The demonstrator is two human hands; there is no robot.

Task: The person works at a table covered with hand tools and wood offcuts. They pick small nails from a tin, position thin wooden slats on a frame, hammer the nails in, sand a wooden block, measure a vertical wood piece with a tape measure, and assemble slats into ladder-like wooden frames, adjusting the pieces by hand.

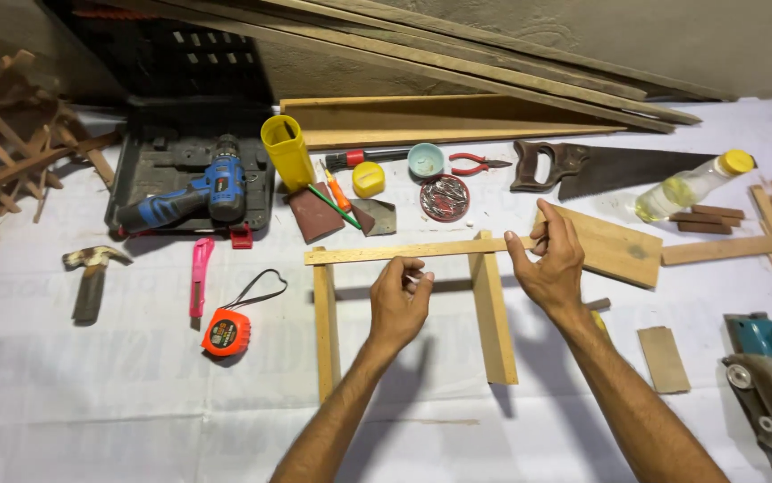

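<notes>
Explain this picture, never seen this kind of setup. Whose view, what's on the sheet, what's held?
No machine here: one camera on a person's head looks down at their own bare hands. On the white sheet stands a small wooden frame: a thin strip across two upright boards. The left hand pinches something small just below the strip; it is too small to tell what. The right hand grips the strip's right end. Around it lie a blue drill in its case, a hammer, an orange tape measure, a handsaw and a yellow-capped bottle.
</notes>
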